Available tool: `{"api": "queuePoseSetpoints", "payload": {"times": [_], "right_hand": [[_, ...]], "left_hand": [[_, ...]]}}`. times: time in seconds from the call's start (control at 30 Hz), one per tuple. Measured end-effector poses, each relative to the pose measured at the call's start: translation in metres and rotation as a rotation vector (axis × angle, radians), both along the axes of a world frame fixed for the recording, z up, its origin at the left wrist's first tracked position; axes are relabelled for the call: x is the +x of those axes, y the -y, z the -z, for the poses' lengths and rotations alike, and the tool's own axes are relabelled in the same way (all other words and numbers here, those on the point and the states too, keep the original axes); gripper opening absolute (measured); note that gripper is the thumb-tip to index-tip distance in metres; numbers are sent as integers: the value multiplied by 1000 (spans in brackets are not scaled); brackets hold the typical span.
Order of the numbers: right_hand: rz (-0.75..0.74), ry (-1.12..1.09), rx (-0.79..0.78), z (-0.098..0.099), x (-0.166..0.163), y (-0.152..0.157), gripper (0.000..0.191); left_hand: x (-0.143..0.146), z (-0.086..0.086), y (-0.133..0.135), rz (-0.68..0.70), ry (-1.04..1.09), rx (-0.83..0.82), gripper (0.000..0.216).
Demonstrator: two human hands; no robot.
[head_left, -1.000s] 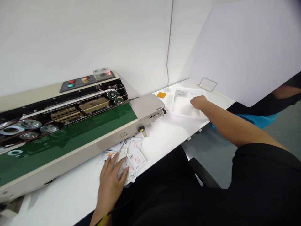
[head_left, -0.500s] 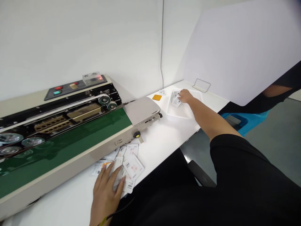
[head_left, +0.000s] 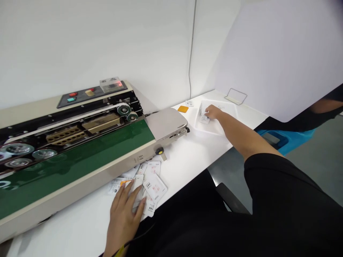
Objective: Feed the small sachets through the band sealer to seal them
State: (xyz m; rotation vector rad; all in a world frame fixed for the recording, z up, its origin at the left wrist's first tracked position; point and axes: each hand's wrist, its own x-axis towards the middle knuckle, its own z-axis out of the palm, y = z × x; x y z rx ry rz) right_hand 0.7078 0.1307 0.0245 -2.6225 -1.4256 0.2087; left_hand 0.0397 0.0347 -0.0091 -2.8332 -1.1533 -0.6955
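Observation:
My left hand [head_left: 123, 210] lies with fingers spread over a loose pile of flat white sachets [head_left: 155, 188] with printed labels, near the table's front edge. An orange piece [head_left: 124, 182] shows partly under its fingertips. Farther off, my right hand [head_left: 213, 111] reaches into a shallow white tray [head_left: 227, 107]. Its fingers are closed on a few white sachets [head_left: 204, 118], whose number I cannot make out. Whether they touch the tray's bottom is also unclear.
A band sealing machine [head_left: 150, 148] with a green belt [head_left: 107, 151] and exposed rollers fills the left. Beyond its end lie an orange square [head_left: 183, 109] and a small white sachet [head_left: 189, 103]. A wire stand [head_left: 235, 96] is behind the tray; a blue stool [head_left: 289, 139] stands at right.
The whole view has shifted slightly, so everything sits farther right. My right hand, with the sachets, is a little lower in the tray. My left hand stays on the pile.

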Motion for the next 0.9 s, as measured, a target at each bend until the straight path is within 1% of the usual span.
{"api": "queuePoseSetpoints", "payload": {"times": [0.07,0.13,0.2,0.27,0.33,0.43,0.53,0.63,0.8,0.9], "right_hand": [[-7,-18,-3,1,-4,-1,34],[4,-47,29,2,-9,-1,46],[19,-101,94,2,-13,-1,70],[4,-178,168,3,-16,0,96],[-56,-271,219,4,-17,1,109],[-147,-449,241,4,-20,3,113],[-174,-554,206,4,-30,2,115],[-220,-523,186,4,-45,-2,113],[-359,-480,201,7,-60,-6,109],[-369,-453,207,7,-64,-5,106]], "left_hand": [[0,0,0,-1,4,-1,39],[0,-1,0,-2,5,-6,39],[0,-1,0,-7,4,-16,39],[0,-1,1,-15,2,-23,39],[0,-1,1,-20,0,-27,39],[0,-1,1,-25,1,-37,39],[1,-1,1,-16,10,-36,39],[1,-1,0,-8,9,-35,40],[-1,1,0,-14,0,-38,41],[-2,2,1,-20,-4,-38,41]]}}
